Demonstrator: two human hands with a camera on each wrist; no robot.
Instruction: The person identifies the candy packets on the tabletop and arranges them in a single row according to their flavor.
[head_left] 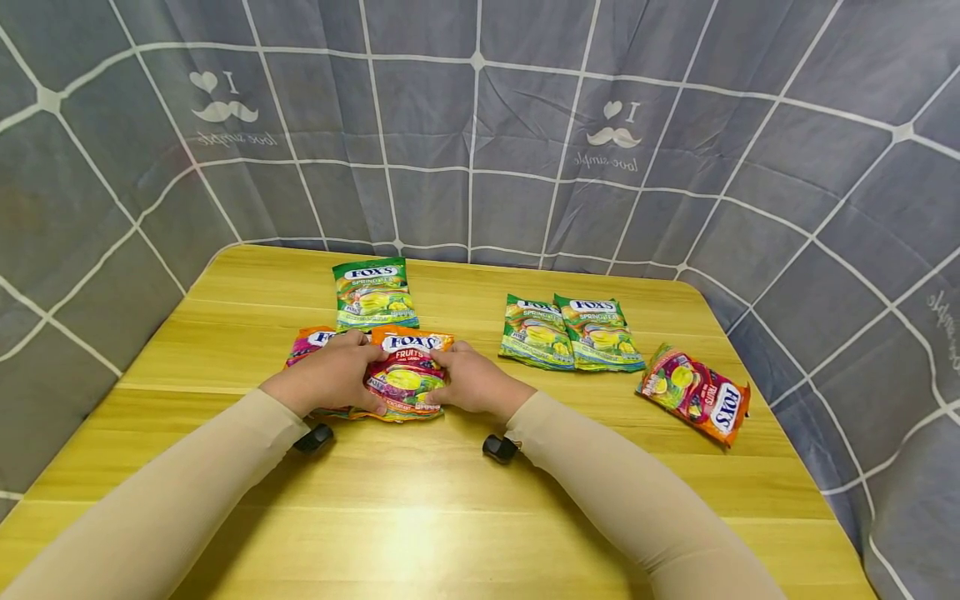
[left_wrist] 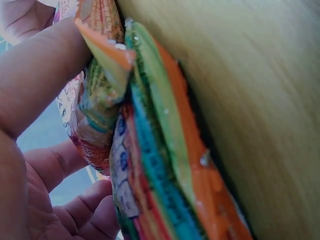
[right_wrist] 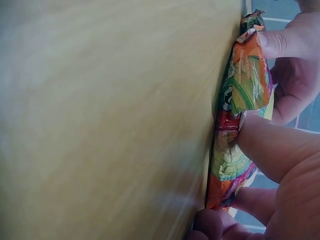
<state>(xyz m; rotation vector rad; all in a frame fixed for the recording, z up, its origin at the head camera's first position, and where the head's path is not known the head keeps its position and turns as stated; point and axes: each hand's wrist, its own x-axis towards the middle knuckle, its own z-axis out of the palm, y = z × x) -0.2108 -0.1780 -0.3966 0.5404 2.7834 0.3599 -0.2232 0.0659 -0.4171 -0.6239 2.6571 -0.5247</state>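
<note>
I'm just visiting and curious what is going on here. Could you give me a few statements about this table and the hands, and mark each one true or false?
1. Both hands hold the orange candy bag. True: the left hand and the right hand grip its two sides.
2. Two green candy bags lie side by side. True.
3. The wooden table carries only green bags. False: another orange bag lies on the right.
4. The held bag lies alone. False: it rests on another bag.
5. The backdrop is plain white. False: it is grey cloth with white lines.
</note>
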